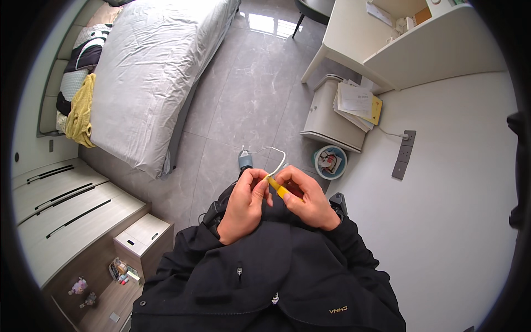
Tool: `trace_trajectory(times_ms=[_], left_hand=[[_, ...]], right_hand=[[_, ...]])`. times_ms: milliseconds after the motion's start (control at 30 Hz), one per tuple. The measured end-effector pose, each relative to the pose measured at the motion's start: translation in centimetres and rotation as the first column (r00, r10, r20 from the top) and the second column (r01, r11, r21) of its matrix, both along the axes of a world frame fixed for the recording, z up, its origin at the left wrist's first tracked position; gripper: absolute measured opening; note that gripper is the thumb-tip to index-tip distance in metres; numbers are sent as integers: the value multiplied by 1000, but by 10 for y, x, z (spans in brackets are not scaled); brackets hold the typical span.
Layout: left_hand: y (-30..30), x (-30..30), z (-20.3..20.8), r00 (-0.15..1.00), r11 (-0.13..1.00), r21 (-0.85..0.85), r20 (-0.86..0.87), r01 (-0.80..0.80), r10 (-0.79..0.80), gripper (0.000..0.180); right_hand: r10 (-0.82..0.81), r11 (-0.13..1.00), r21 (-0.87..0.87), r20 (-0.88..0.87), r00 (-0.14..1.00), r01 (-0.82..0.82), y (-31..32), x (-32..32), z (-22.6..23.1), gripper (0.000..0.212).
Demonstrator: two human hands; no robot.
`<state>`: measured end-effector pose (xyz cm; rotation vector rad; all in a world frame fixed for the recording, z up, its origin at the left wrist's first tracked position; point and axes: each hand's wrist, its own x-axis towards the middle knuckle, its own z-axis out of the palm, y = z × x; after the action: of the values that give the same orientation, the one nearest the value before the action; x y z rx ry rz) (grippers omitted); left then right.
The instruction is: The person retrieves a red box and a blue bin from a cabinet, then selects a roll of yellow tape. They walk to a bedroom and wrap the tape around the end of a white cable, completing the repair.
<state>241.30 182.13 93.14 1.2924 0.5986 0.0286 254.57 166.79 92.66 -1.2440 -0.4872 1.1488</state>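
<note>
In front of my waist, my left hand [248,202] pinches a thin white cable [284,159] between thumb and fingers. From the pinch the cable loops up and away over the floor, its far end near my shoe [245,159]. My right hand [311,198], just beside, is closed on a narrow yellow thing [281,190] that slants toward the left fingertips. It looks like a strip or slim handle; its exact kind I cannot make out. Its tip meets the cable at the left hand's pinch, where a bit of yellow also shows.
A bed [146,61] stands at the left, with a cabinet [77,205] nearer me. To the right are a bin [330,162], a small cabinet [326,113] bearing papers [354,99], a white desk [354,33] and wall sockets [404,155].
</note>
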Motion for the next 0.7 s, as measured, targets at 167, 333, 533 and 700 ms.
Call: trace_trajectory(times_ms=[167, 333, 533, 700], left_hand=[[0, 7, -6, 992, 928, 365, 66, 78, -109, 14], [7, 12, -5, 978, 890, 404, -94, 210, -188, 13], [19, 10, -5, 954, 949, 158, -174, 273, -245, 13], [25, 10, -14, 954, 953, -174, -121, 250, -273, 10]], right_hand=[[-64, 997, -43, -130, 989, 58, -8, -3, 1, 26], [-69, 988, -150, -175, 982, 43, -19, -6, -2, 39], [-36, 994, -110, -249, 968, 8, -26, -1, -4, 47], [1, 994, -103, -332, 943, -37, -32, 8, -3, 47]])
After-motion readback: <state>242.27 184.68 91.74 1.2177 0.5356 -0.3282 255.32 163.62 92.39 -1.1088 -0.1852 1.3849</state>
